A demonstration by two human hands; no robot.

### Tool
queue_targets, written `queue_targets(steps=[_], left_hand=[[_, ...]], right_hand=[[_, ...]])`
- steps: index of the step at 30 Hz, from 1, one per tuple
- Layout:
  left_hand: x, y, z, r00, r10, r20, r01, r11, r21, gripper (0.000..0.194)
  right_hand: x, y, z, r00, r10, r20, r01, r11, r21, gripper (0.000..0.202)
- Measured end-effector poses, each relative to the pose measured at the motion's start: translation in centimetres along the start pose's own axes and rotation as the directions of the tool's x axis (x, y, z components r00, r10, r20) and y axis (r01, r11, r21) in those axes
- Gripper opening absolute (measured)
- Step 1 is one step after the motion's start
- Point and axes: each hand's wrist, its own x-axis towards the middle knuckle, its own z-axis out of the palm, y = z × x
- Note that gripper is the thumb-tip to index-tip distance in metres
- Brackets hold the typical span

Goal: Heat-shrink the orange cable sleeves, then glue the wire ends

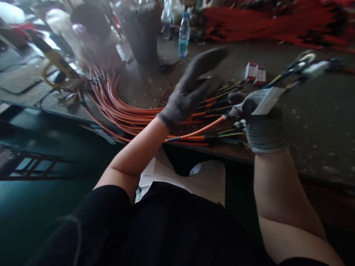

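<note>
My left hand, in a grey glove, is raised over a bundle of orange cables with its fingers stretched out and nothing in it. Beyond it my right hand, also gloved, is closed at the end of one orange cable. A white flat piece sticks up at the same hand; whether the fingers grip it or it lies behind them I cannot tell. Stripped ends with yellow-green and dark wires fan out between the hands. Past the right hand, a blurred ring-shaped metal part lies with dark and yellow leads.
Two small red-and-white boxes stand behind the wires. Farther back are a water bottle, scissors, a dark bucket and red cloth. A yellow-handled tool is at the left. The workbench edge runs before my lap.
</note>
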Motion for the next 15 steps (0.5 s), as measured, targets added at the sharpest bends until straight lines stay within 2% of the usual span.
queue_targets(steps=[1,2,4,5,7,9,13,15], left_hand=[[-2.6,-0.8,-1.1,0.991,-0.092,-0.093,0.1,0.991,0.086,0.046],[-5.5,-1.6,-2.2,0.991,-0.102,-0.082,0.119,0.96,0.252,0.039],[-11.4,-2.7,-3.8,0.984,-0.176,0.019,0.128,0.786,0.605,0.045],[-13.8,-3.2,-4.2,0.969,-0.242,0.057,0.132,0.694,0.708,0.043],[-16.2,-3.7,-4.5,0.946,-0.322,0.037,0.178,0.612,0.77,0.031],[-15.7,-3.9,-4.1,0.936,-0.35,0.034,0.215,0.646,0.732,0.024],[-10.2,-3.3,-2.0,0.937,-0.331,0.111,0.223,0.812,0.54,0.018],[-7.8,-2.8,-0.1,0.935,-0.298,0.192,0.197,0.887,0.417,0.016]], right_hand=[[0.6,-0.3,0.4,0.998,-0.024,-0.054,0.024,1.0,-0.002,0.007],[1.1,-0.6,0.7,0.993,-0.038,-0.111,0.037,0.999,-0.007,0.008],[1.6,-1.2,1.1,0.98,-0.046,-0.192,0.052,0.998,0.022,0.011],[1.7,-1.5,1.1,0.977,-0.059,-0.204,0.074,0.995,0.069,0.013],[1.6,-2.0,1.0,0.98,-0.078,-0.18,0.112,0.976,0.186,0.019],[1.3,-2.1,0.5,0.981,-0.069,-0.184,0.113,0.964,0.24,0.024],[0.4,-1.4,-0.8,0.953,-0.073,-0.293,0.13,0.975,0.181,0.024],[-0.2,-0.8,-1.5,0.958,-0.089,-0.271,0.129,0.983,0.133,0.026]])
